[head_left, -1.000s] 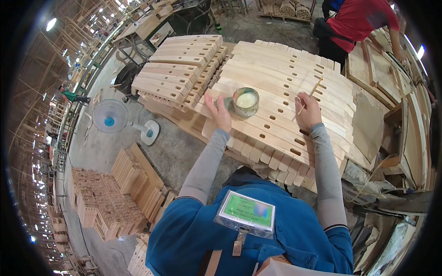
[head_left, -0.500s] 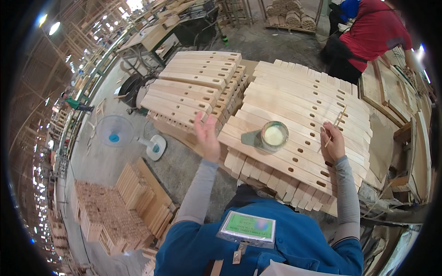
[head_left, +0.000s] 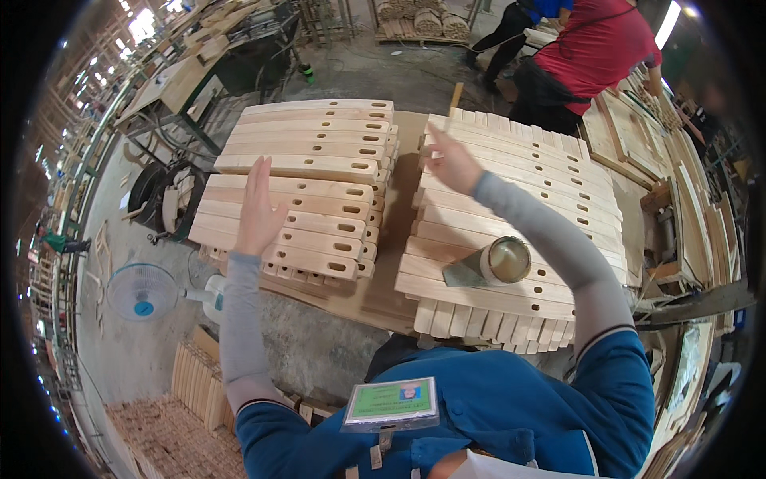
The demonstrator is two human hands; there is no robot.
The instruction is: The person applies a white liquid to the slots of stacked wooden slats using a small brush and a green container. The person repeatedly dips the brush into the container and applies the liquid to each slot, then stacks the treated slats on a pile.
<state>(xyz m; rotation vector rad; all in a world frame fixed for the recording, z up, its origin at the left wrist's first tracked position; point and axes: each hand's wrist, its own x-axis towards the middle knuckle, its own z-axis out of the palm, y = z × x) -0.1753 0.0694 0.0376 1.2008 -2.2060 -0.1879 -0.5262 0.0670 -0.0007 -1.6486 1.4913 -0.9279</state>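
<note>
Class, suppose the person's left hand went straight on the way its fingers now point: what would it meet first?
Probably the farther group of slotted wooden slats on the left side: the left hand points across them. Its height is unclear, so it might pass just above.

Smooth, matt wooden slats (head_left: 295, 149) left of centre; matt cloth shirt (head_left: 499, 399) at bottom; badge holder (head_left: 391, 402) in glossy plastic.
</note>
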